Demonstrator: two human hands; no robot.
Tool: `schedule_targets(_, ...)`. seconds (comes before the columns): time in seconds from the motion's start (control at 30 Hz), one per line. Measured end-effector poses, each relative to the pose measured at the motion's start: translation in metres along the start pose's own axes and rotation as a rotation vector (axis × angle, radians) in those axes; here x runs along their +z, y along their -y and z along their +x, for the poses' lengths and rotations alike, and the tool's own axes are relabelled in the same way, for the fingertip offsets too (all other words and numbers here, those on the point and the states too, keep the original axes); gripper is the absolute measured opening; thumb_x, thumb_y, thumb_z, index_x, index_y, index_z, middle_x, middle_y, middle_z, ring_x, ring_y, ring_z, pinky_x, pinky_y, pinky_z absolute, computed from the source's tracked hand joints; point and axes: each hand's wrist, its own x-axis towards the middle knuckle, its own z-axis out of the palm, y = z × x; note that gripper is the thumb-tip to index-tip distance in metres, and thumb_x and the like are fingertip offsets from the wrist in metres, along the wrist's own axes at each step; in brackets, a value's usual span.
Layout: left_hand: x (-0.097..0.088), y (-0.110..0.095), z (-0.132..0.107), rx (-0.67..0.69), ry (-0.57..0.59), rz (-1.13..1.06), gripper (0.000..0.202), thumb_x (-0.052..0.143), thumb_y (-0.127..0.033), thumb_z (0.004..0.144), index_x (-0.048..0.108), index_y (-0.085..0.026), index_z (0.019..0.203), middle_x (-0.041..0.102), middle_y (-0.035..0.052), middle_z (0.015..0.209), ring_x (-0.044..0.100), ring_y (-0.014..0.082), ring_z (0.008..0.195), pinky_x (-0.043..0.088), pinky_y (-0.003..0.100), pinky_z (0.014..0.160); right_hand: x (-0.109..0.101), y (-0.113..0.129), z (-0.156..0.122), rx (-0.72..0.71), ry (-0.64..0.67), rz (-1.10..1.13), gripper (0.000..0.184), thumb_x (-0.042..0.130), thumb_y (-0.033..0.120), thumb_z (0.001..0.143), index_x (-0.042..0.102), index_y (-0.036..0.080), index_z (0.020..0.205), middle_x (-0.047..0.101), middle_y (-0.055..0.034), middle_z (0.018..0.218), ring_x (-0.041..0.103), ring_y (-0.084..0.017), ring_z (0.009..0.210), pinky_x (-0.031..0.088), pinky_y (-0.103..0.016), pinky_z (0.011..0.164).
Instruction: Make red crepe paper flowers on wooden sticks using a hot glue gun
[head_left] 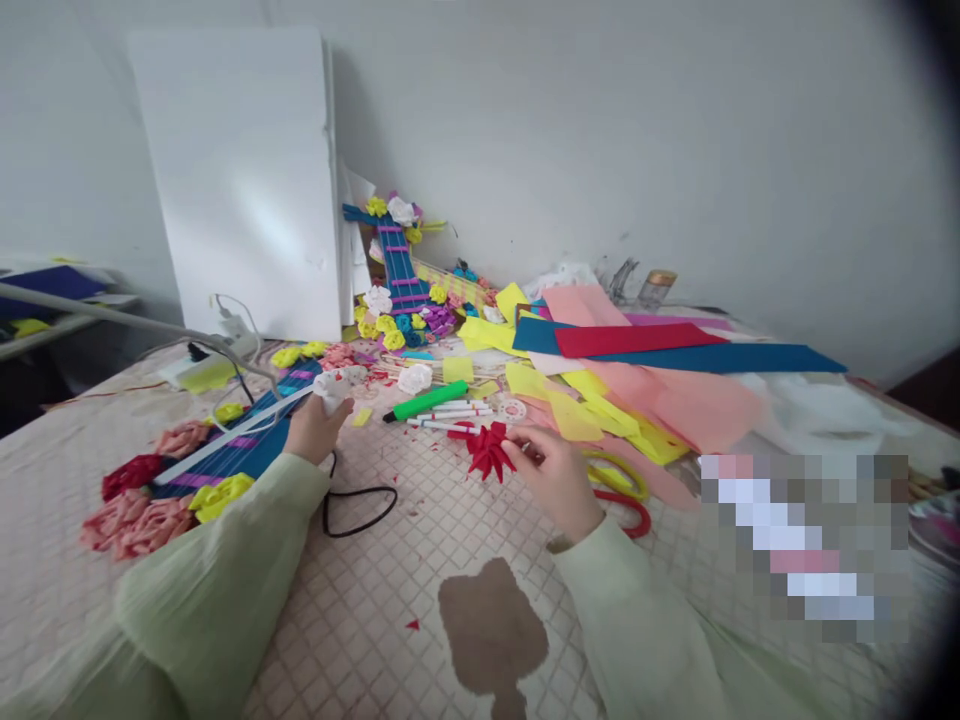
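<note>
My left hand [315,425] is closed around a white hot glue gun [337,385] speckled with red. A long pale glue stick [225,435] runs back from it to the lower left, above a blue paper guitar shape [259,440] edged with paper flowers. Between the fingertips of my right hand [555,475] is a red paper flower [491,450] with pointed petals. The two hands are apart, the flower to the right of the glue gun. White pens [454,420] and a green marker [427,400] lie just behind the flower.
Yellow-and-red-handled scissors [626,505] lie beside my right hand. Crepe paper strips [675,345] are heaped at the back right. A finished flowered guitar [401,265] leans near a white board [240,180]. A power strip [210,365] and black cord [364,492] are on the left.
</note>
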Motion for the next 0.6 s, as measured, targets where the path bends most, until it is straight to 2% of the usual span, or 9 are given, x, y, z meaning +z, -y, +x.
schedule_targets(0.07, 0.007, 0.005, 0.009, -0.005, 0.011, 0.098, 0.031, 0.052, -0.029, 0.086, 0.052, -0.015, 0.113, 0.056, 0.0089, 0.113, 0.058, 0.0210, 0.095, 0.050, 0.041, 0.079, 0.000, 0.001, 0.000, -0.001, 0.002, 0.000, 0.014, 0.052, 0.021, 0.078, 0.065, 0.016, 0.077, 0.069, -0.0068, 0.078, 0.062, -0.016, 0.065, 0.050, -0.028, 0.060)
schedule_targets(0.13, 0.013, 0.010, 0.015, -0.001, 0.027, 0.174, 0.032, 0.052, -0.029, 0.086, 0.051, -0.016, 0.115, 0.055, 0.0085, 0.115, 0.058, 0.0205, 0.096, 0.050, 0.042, 0.080, -0.001, 0.002, 0.000, 0.000, 0.002, -0.001, 0.014, 0.052, 0.021, 0.078, 0.065, 0.016, 0.077, 0.069, -0.0067, 0.077, 0.061, -0.016, 0.064, 0.050, -0.027, 0.060)
schedule_targets(0.27, 0.016, 0.017, 0.019, 0.040, 0.049, 0.271, 0.039, 0.050, -0.039, 0.084, 0.055, -0.006, 0.105, 0.059, 0.0189, 0.107, 0.057, 0.0320, 0.101, 0.044, 0.045, 0.081, -0.001, 0.002, 0.000, 0.003, 0.006, 0.005, 0.015, 0.051, 0.022, 0.078, 0.065, 0.016, 0.077, 0.069, -0.0066, 0.077, 0.060, -0.016, 0.063, 0.049, -0.028, 0.060)
schedule_targets(0.33, 0.014, 0.019, 0.018, 0.070, 0.061, 0.299, 0.042, 0.049, -0.042, 0.081, 0.056, -0.004, 0.098, 0.061, 0.0242, 0.103, 0.056, 0.0373, 0.102, 0.042, 0.043, 0.082, -0.001, 0.001, 0.000, 0.007, 0.010, 0.013, 0.015, 0.051, 0.022, 0.078, 0.065, 0.016, 0.077, 0.069, -0.0065, 0.077, 0.060, -0.016, 0.063, 0.049, -0.028, 0.060)
schedule_targets(0.43, 0.008, 0.020, 0.014, 0.117, 0.075, 0.333, 0.041, 0.050, -0.044, 0.076, 0.058, -0.007, 0.091, 0.061, 0.0242, 0.103, 0.054, 0.0381, 0.104, 0.040, 0.043, 0.085, 0.001, 0.000, 0.000, 0.017, 0.017, 0.032, 0.015, 0.052, 0.022, 0.077, 0.065, 0.016, 0.077, 0.069, -0.0066, 0.077, 0.060, -0.016, 0.063, 0.050, -0.028, 0.059)
schedule_targets(0.6, -0.012, 0.020, -0.008, 0.180, 0.075, 0.347, 0.047, 0.054, -0.051, 0.070, 0.060, -0.010, 0.092, 0.057, 0.0249, 0.111, 0.044, 0.0452, 0.112, 0.032, 0.057, 0.090, 0.002, -0.002, 0.000, 0.046, 0.036, 0.081, 0.014, 0.053, 0.024, 0.077, 0.065, 0.017, 0.076, 0.068, -0.0069, 0.078, 0.060, -0.017, 0.064, 0.050, -0.029, 0.060)
